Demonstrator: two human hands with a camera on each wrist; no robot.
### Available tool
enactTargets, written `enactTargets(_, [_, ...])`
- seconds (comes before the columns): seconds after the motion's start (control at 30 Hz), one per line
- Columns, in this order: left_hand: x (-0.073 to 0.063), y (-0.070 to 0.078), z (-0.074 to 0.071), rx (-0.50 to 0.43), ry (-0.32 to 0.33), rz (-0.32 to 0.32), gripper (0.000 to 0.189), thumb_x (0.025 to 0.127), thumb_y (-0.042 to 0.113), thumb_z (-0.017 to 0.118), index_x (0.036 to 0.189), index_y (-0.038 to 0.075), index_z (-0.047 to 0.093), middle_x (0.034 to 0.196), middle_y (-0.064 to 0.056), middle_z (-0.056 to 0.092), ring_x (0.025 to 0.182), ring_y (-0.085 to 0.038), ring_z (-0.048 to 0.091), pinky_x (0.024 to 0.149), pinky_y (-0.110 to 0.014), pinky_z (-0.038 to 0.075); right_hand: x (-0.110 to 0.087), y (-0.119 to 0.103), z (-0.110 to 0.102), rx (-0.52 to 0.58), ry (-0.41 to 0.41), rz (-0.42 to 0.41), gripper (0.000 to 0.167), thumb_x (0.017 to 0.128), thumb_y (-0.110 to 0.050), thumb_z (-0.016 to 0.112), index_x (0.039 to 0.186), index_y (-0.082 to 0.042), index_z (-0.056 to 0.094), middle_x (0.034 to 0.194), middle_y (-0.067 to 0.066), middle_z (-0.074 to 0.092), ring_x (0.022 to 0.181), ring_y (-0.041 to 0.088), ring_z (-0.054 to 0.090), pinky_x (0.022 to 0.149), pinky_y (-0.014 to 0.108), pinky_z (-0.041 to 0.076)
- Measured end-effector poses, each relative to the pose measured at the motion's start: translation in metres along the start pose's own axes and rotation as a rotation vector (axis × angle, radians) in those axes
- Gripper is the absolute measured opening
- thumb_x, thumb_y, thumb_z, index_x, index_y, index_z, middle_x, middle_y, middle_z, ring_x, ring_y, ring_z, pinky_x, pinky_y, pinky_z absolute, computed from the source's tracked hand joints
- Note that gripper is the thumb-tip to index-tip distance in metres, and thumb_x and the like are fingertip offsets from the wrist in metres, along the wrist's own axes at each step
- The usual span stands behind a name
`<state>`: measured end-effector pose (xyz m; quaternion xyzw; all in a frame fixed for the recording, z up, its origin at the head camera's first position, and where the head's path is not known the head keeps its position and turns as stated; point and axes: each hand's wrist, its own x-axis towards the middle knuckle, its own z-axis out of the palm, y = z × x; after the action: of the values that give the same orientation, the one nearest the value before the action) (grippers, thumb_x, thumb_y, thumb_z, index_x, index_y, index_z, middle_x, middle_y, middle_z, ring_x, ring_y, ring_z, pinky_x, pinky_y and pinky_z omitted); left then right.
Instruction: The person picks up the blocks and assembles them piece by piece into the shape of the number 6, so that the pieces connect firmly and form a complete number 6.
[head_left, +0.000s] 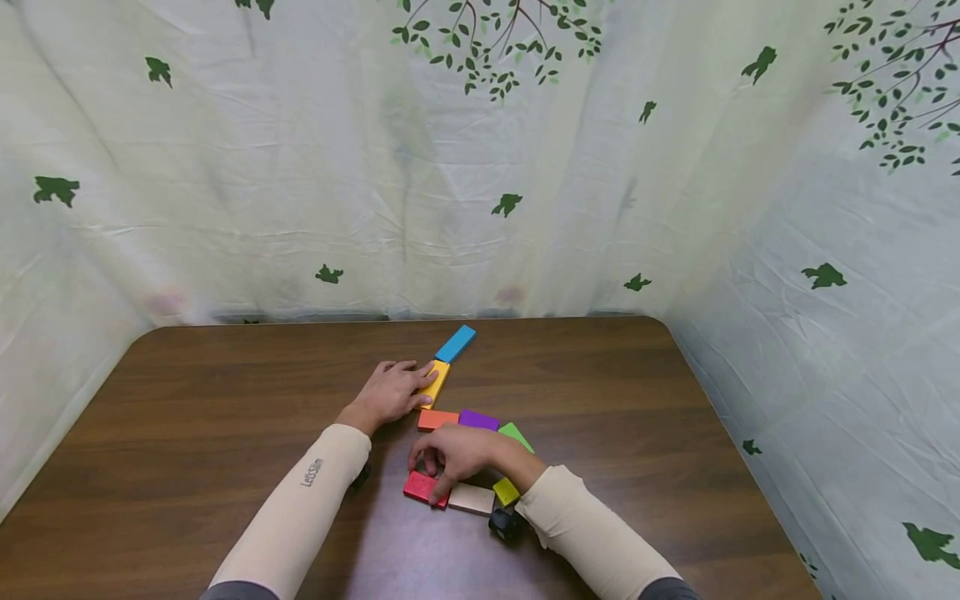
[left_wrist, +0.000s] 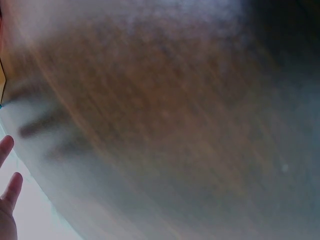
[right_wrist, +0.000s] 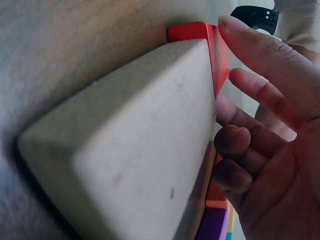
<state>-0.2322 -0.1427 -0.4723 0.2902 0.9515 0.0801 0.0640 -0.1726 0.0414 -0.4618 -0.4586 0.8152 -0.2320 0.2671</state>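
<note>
My left hand (head_left: 388, 392) rests with its thumb and a finger on an amber-yellow block (head_left: 438, 382). Two of its outstretched fingertips (left_wrist: 12, 190) show at the edge of the left wrist view. My right hand (head_left: 467, 452) pinches a red block (head_left: 417, 485) between thumb and finger; the other fingers are curled. Touching or nearly touching the red block is a beige block (head_left: 472, 499), which looms large in the right wrist view. Beyond the right hand lie an orange block (head_left: 437, 420), a purple block (head_left: 478, 419) and a green block (head_left: 516, 435), partly hidden.
A blue block (head_left: 455, 343) lies end to end with the amber one, towards the far table edge. A small yellow block (head_left: 506, 491) sits by the right wrist. The brown wooden table (head_left: 225, 433) is enclosed by white curtains (head_left: 300, 167) with a leaf print.
</note>
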Motion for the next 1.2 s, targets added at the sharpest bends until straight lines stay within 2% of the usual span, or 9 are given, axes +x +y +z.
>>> enactTargets(0.33, [0.0, 0.001, -0.002, -0.003, -0.033, -0.019, 0.056, 0.095, 0.036, 0.058, 0.144, 0.012, 0.044, 0.151, -0.008, 0.038, 0.135, -0.039, 0.036, 0.107, -0.059, 0.024, -0.013, 0.005, -0.004, 0.034, 0.047, -0.002, 0.04, 0.075, -0.026, 0.085, 0.108, -0.014, 0.065, 0.08, -0.006, 0.059, 0.063, 0.002, 0.046, 0.059, 0.015, 0.041])
enactTargets(0.53, [0.001, 0.001, -0.003, -0.007, -0.045, -0.025, 0.058, 0.095, 0.037, 0.058, 0.145, 0.013, 0.043, 0.152, -0.008, 0.037, 0.136, -0.039, 0.035, 0.107, -0.059, 0.023, -0.027, 0.006, -0.005, 0.036, 0.114, 0.002, 0.036, 0.076, -0.024, 0.084, 0.105, -0.011, 0.067, 0.08, -0.004, 0.061, 0.062, 0.002, 0.045, 0.057, 0.015, 0.04])
enactTargets(0.77, [0.002, 0.002, -0.001, -0.009, -0.041, -0.033, 0.056, 0.096, 0.037, 0.057, 0.145, 0.014, 0.043, 0.152, -0.006, 0.037, 0.136, -0.038, 0.035, 0.107, -0.058, 0.023, -0.042, 0.007, 0.002, 0.043, 0.177, -0.01, 0.029, 0.081, -0.022, 0.078, 0.106, -0.009, 0.067, 0.084, -0.001, 0.062, 0.068, 0.008, 0.05, 0.061, 0.014, 0.039])
enactTargets(1.03, [0.005, 0.005, -0.002, 0.0, -0.046, -0.013, 0.058, 0.096, 0.038, 0.056, 0.146, 0.014, 0.041, 0.153, -0.006, 0.036, 0.136, -0.038, 0.034, 0.107, -0.057, 0.024, -0.06, 0.011, 0.008, 0.053, 0.257, 0.07, 0.029, 0.078, -0.023, 0.081, 0.101, -0.01, 0.066, 0.082, -0.002, 0.061, 0.071, 0.01, 0.051, 0.063, 0.017, 0.041])
enactTargets(1.2, [0.0, 0.002, -0.003, 0.001, -0.058, -0.037, 0.058, 0.096, 0.038, 0.056, 0.146, 0.015, 0.041, 0.153, -0.005, 0.036, 0.137, -0.038, 0.034, 0.108, -0.057, 0.024, -0.064, 0.009, 0.011, 0.058, 0.281, 0.057, 0.03, 0.078, -0.023, 0.081, 0.1, -0.009, 0.067, 0.083, -0.002, 0.061, 0.074, 0.01, 0.053, 0.067, 0.018, 0.043])
